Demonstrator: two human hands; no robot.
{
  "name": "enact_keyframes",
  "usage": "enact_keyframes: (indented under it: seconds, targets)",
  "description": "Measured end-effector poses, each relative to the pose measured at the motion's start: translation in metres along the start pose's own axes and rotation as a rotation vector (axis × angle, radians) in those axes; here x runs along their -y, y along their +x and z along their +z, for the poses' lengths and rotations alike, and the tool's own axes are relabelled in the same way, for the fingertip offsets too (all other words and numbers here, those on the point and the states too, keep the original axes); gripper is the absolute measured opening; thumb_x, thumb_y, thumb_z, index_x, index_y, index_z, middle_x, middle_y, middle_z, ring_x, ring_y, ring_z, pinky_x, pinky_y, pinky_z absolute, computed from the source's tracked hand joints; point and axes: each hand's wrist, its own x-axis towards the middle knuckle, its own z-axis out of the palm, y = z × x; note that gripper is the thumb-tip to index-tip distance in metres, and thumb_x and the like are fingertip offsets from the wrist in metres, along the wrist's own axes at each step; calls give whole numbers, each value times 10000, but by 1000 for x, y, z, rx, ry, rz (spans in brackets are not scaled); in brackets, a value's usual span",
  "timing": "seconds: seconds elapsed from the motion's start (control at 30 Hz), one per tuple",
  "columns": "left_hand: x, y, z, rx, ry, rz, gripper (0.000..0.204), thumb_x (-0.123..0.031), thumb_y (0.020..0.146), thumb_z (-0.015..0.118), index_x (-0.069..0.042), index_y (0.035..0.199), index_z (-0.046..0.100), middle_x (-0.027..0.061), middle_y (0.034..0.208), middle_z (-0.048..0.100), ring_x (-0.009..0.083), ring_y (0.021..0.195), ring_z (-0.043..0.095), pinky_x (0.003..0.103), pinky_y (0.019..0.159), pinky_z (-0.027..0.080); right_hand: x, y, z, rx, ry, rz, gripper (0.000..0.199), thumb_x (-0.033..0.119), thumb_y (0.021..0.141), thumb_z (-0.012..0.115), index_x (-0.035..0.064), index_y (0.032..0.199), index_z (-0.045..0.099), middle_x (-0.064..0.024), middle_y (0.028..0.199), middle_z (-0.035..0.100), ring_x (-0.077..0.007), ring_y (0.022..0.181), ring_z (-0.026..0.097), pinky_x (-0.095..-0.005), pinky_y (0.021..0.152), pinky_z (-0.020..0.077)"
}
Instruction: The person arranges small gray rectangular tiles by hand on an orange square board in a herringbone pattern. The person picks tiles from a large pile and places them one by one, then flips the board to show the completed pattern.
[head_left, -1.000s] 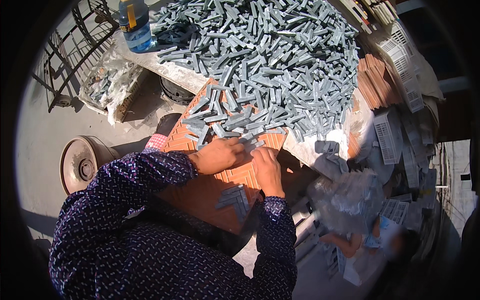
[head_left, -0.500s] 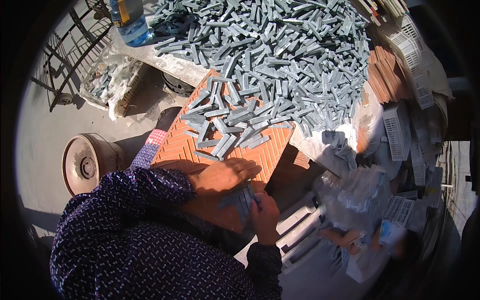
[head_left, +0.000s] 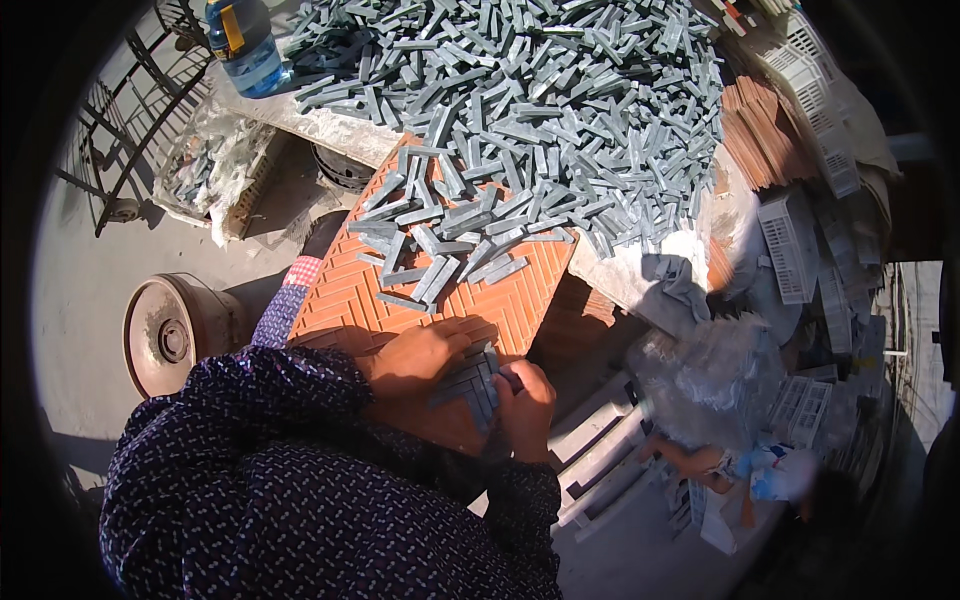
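Observation:
An orange board [head_left: 350, 290] with a raised herringbone pattern lies in front of me. At its near end, several grey stone strips [head_left: 468, 385] are set in a herringbone pattern. My left hand [head_left: 420, 355] rests just above and left of these set strips. Its fingers are bent and close together, their tips hidden from me. On the right side of the board, my right hand [head_left: 527, 400] is curled against the edge of the set strips, thumb and fingers pinched. What lies between them is too dark to make out. Loose grey strips [head_left: 432, 275] cover the far part of the board.
A large heap of grey strips [head_left: 560, 110] covers the table beyond. A blue-tinted bottle [head_left: 250, 55] stands at its left. Stacked orange boards [head_left: 765, 130] and white plastic crates [head_left: 787, 245] sit at the right. A round brown bucket [head_left: 170, 335] lies on the floor. Another person's arm [head_left: 690, 460] shows lower right.
My left hand has shifted slightly left and down, uncovering more of the raised pattern. My right hand stays at the set strips' edge, slightly higher. The view has shifted a little.

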Motion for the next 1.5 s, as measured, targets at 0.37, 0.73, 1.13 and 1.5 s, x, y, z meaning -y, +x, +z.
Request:
enact_keyframes:
  seconds: [0.37,0.73,1.13,1.5]
  targets:
    - [36,4,42,-261,202,194,406,-100,796,546,-9,1191,551,172,1250,514,328,964,621,366,782,541,7,6,-6,-49,121,62,106,84,816,609,1,876,638,-145,813,634,-279,718,626,-339,671,491]
    - [18,2,-3,-458,453,261,375,-90,767,538,-37,1136,576,93,1195,546,251,980,568,333,764,517,12,100,13,-30,-231,-350,275,-25,790,574,26,1060,586,-167,1091,599,-350,959,585,-390,801,487]
    - [32,-1,-22,-581,568,143,520,-226,767,652,-31,1222,492,119,995,508,272,894,527,357,728,467,2,74,-11,139,-296,-289,202,49,769,622,17,964,579,-151,889,600,-333,826,586,-414,730,481]
    - [33,8,-14,-624,466,130,375,-32,775,567,-9,1147,527,147,917,552,319,844,553,389,720,467,-8,-7,-3,-76,-137,-101,166,53,755,664,34,917,632,-142,872,637,-312,791,634,-373,699,512]
